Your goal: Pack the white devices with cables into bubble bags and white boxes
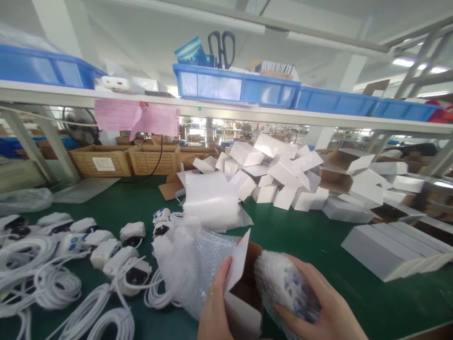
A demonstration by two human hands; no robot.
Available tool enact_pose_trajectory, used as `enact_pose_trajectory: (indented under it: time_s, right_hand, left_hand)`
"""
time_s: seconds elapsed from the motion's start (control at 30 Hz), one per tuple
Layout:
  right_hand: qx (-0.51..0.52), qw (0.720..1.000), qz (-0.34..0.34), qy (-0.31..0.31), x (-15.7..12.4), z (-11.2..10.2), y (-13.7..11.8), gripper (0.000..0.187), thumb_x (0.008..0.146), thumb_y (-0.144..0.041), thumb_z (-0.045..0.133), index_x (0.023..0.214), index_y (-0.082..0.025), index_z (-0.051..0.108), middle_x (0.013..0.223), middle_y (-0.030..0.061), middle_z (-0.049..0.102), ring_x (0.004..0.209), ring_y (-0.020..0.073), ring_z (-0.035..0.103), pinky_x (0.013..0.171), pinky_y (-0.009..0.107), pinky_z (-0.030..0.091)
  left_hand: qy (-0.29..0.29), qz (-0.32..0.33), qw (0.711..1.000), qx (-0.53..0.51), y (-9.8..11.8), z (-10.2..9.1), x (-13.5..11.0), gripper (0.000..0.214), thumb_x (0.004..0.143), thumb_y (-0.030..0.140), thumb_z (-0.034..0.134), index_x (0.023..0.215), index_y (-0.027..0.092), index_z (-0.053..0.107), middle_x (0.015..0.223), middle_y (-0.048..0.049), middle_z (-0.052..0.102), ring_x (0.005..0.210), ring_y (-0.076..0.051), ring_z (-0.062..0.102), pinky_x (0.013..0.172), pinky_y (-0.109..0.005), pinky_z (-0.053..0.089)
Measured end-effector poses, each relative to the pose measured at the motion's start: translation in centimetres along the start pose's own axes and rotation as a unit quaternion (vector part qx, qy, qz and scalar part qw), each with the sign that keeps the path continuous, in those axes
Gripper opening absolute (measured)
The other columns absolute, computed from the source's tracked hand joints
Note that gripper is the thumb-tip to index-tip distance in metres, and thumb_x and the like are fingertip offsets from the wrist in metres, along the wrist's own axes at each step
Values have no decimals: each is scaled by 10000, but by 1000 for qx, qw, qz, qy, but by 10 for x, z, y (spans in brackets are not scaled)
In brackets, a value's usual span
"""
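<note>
My left hand (215,304) grips a small white cardboard box (244,309) by its side, its brown inside showing through the open end. In my right hand (327,302) is a bundle in bubble wrap (283,281), with white and blue parts showing through the film. The bundle is close beside the box's opening, outside it; whether they touch I cannot tell. Left of the box lie loose bubble wrap sheets (198,264). Farther left are several white plug units (115,257) with coiled white cables (58,285).
A heap of white boxes (279,170) stands at the back, with a row of boxes (392,250) at the right. Behind the bubble wrap stack (210,198) are cardboard cartons (152,160). An overhead shelf (226,107) carries blue bins (212,85) and scissors (222,49).
</note>
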State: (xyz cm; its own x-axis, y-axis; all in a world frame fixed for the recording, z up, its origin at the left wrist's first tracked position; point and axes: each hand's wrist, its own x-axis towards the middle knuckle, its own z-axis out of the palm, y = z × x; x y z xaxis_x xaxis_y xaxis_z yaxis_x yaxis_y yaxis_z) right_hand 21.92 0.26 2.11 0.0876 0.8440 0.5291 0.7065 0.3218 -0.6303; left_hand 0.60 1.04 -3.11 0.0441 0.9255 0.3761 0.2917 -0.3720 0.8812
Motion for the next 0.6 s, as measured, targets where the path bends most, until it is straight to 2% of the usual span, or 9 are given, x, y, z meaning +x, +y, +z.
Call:
enact_pose_trajectory:
  time_s: [0.07,0.13,0.27,0.37,0.43,0.5,0.6]
  right_hand:
    - [-4,999,-39,-20,2,-8,-7,550,817,-359,656,1356,-260,614,1258,80,626,1133,254,652,904,304,564]
    - [-17,997,-60,-39,7,-22,-17,575,829,-308,642,1401,-300,596,1242,69,605,1095,230,656,854,279,576]
    - [-68,995,-52,-44,18,-58,-39,639,791,-395,737,1407,-307,589,1239,82,637,1029,273,684,777,310,603]
    - [-96,989,-78,-87,23,-70,-60,640,727,-420,813,1319,-293,606,1134,95,694,880,288,715,670,326,609]
    - [-114,973,-139,-146,27,-63,-79,573,744,-331,793,1285,-293,608,1107,91,703,867,277,715,682,326,609]
    - [-176,942,-190,-216,34,-46,-102,570,722,-198,767,1271,-255,626,1142,109,693,935,299,707,743,360,616]
    - [-316,863,-180,-350,48,-14,-136,571,669,-44,729,1228,-139,662,1160,177,665,969,362,690,726,429,621]
  left_hand:
    - [2,-12,1000,10,2,-2,3,1019,687,399,814,1551,208,309,1511,-168,473,1370,-403,487,1148,-558,427]
    - [4,3,1000,6,3,-10,8,994,683,286,768,1550,208,289,1483,-166,485,1350,-381,504,1154,-560,418]
    - [-35,43,998,-8,3,-35,16,904,714,232,740,1533,222,358,1478,-144,477,1379,-363,471,1191,-569,363]
    - [-58,9,998,-18,6,-51,18,922,730,234,745,1561,228,345,1527,-139,460,1414,-367,443,1207,-581,334]
    - [-74,-11,997,-28,10,-56,20,886,714,235,746,1533,212,408,1513,-132,493,1401,-368,463,1211,-573,332]
    - [-99,-12,994,-35,16,-59,23,834,684,220,749,1479,204,498,1460,-118,557,1358,-366,513,1212,-556,340]
    - [-115,8,992,-56,21,-62,27,814,658,192,744,1448,232,551,1413,-83,606,1301,-354,567,1196,-526,380]
